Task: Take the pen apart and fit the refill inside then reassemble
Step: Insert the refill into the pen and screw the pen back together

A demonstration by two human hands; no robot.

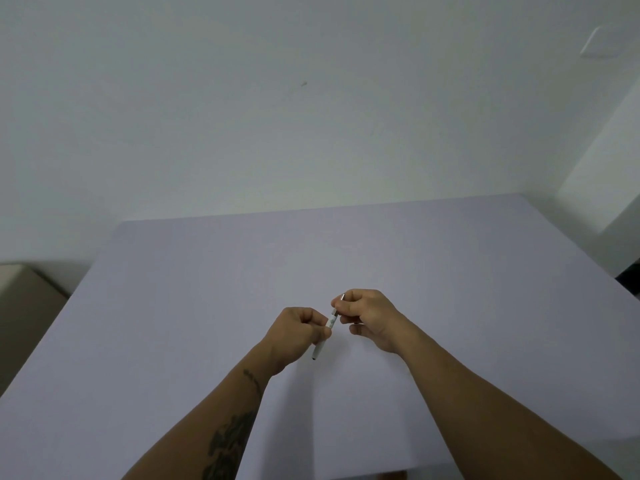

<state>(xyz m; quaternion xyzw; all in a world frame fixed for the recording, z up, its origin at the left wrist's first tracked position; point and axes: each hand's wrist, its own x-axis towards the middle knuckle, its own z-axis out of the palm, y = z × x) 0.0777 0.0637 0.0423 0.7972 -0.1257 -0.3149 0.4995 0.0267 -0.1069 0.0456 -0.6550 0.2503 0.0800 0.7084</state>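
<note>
From the head camera, looking down: the pen (325, 336) is held in the air just below the middle of the frame, above the pale lilac table (207, 306), slanting from lower left to upper right. The left hand (298, 332) has its fingers curled round the lower white barrel, and the right hand (369, 315) pinches the upper end between thumb and fingertips. Both hands grip it; the two nearly touch at the pen's middle.

It looks light and stiff, a slim plastic tube, probably smooth enough to slip if held loosely. For taking it apart, the sensible hold seems to be the one shown: one hand on each side of the joint, close in, so a twist or pull goes into the joint and does not bend the barrel. Small inner parts could drop, I would guess.

The barrel is white, with a dark open tip poking out below the left hand. A short metallic end shows above the right fingers. A faint marking sits at the middle, too small to read. No separate refill is visible.
</note>
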